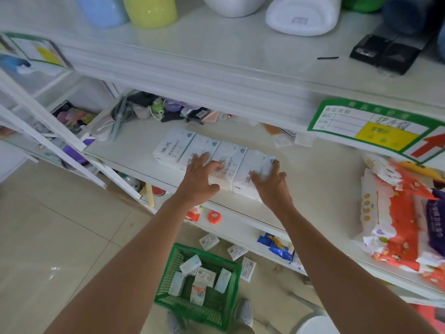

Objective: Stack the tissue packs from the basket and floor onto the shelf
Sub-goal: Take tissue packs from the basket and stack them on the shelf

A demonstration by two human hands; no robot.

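Currently both my left hand and right hand lie flat, fingers spread, grasping nothing, on the tissue packs rowed on the shelf; more packs in the green basket below

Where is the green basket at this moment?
In the head view, the green basket sits on the tiled floor at bottom centre, below the person's forearms and in front of the lowest shelf, with loose tissue packs on the floor just beyond it.
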